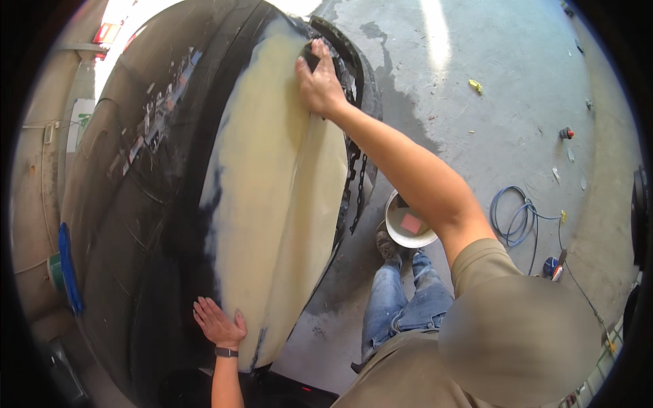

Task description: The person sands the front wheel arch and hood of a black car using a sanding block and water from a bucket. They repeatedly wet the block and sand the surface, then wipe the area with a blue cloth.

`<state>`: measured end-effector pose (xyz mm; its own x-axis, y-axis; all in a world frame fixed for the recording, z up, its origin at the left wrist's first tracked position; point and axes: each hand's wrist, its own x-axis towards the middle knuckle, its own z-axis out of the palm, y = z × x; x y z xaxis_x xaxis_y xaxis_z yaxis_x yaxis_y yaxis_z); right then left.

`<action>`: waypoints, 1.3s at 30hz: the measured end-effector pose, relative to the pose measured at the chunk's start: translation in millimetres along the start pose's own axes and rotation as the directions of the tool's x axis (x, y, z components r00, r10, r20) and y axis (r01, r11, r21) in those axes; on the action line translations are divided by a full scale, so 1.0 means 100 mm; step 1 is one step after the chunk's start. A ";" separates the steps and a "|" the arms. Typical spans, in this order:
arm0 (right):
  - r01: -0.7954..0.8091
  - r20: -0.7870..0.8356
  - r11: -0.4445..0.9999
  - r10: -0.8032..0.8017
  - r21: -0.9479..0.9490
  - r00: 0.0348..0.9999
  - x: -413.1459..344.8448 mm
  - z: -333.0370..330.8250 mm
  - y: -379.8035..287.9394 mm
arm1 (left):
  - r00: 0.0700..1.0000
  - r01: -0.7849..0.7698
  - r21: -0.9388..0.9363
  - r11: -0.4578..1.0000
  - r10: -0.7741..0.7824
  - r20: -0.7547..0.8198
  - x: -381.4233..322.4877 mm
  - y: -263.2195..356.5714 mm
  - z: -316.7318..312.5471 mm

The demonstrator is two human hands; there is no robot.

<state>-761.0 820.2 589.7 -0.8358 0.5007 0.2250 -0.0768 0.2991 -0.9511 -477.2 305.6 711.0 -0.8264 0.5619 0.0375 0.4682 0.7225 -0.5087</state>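
A dark car body (168,204) curves before me, with a broad cream filler-coloured area (255,183) on its panel. A crease runs lengthwise down this pale area. My right hand (321,84) reaches to its far right edge. Under those fingers is a dark flat pad (309,55), pressed to the panel; it looks like sandpaper, though the hand covers much of it. My left hand (219,320) rests palm down near the close end, where cream meets black. Its thumb stands apart from the fingers, and nothing shows in it.
By my feet stands a white bucket (390,224) with a pink pad (410,223) inside. A coiled blue hose (510,219) lies on the concrete floor (490,132). Farther off are a yellow crumpled scrap (475,86) and a black-and-red item (566,133). Torn dark trim (357,178) edges the panel.
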 end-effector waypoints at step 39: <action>0.063 0.229 0.995 -0.044 -0.075 0.973 -6.92 0.42 -0.83 | 0.714 -0.697 -0.137 0.703 0.698 -0.049 -1.54 -0.20 0.27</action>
<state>-198.7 414.5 504.4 -0.9337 0.2881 0.2126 -0.0884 0.3897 -0.9167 -368.2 193.8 692.6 -0.2478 0.9255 -0.2866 0.9485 0.1715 -0.2663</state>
